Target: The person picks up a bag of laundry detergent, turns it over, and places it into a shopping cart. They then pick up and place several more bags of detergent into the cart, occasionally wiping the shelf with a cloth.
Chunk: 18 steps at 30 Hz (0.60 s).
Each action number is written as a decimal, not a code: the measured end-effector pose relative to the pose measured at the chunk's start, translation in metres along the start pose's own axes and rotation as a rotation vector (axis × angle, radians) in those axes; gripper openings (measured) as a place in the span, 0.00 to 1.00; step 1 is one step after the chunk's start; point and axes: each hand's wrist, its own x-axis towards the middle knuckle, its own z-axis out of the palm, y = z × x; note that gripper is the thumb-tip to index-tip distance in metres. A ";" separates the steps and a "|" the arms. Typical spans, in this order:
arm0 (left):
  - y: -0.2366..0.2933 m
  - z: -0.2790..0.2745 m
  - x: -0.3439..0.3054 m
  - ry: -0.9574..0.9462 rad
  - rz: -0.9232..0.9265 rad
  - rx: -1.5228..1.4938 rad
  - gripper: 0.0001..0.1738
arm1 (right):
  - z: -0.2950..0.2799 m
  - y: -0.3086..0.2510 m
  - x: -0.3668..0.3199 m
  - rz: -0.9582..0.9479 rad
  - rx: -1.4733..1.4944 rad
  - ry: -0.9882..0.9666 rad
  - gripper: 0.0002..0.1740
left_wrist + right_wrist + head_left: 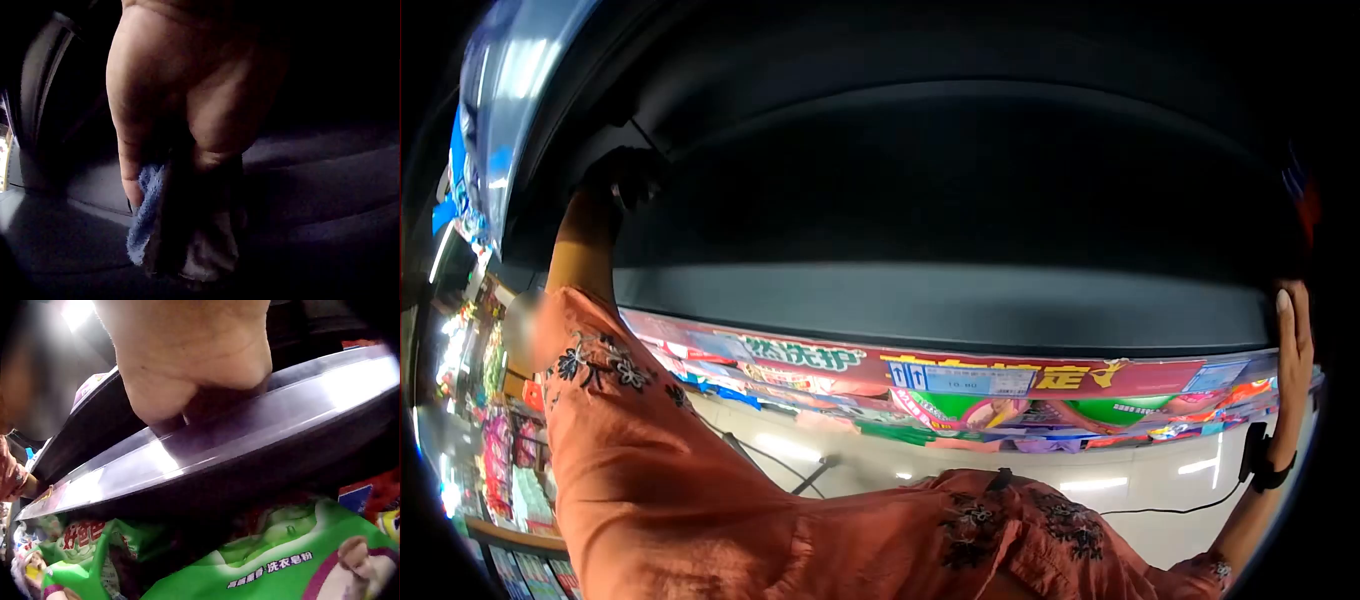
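Observation:
My left hand [625, 178] reaches deep into the dark shelf at the left. Seen from the left wrist, the hand [181, 94] points down and grips a fuzzy blue cloth [147, 215], bunched and partly lost in shadow against the dark shelf surface [94, 187]. At the far right, my right hand [1293, 315] rests at the shelf's front edge with its fingers extended. In the right wrist view it lies over the clear label strip [237, 440], and its fingertips are hidden there.
Along the shelf front [960, 310] runs a red printed strip with a price tag [975, 381]. Green laundry packs [275, 562] stand on the shelf below. Stocked goods [500, 450] fill the aisle at the left. Dark shelf walls close in around the left hand.

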 end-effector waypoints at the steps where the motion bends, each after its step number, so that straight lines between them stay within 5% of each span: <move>1: 0.001 0.005 0.003 -0.016 -0.009 0.015 0.35 | -0.003 -0.007 0.001 0.032 0.039 -0.030 0.25; 5: 0.007 0.020 0.015 -0.094 -0.032 0.045 0.40 | -0.013 -0.024 0.001 0.089 0.101 -0.122 0.24; 11: 0.026 0.032 0.024 -0.201 -0.048 0.070 0.49 | -0.008 -0.041 -0.008 0.018 0.049 0.051 0.17; 18: 0.090 0.020 0.002 -0.325 -0.009 0.038 0.57 | -0.029 -0.102 0.008 -0.109 0.231 -0.117 0.14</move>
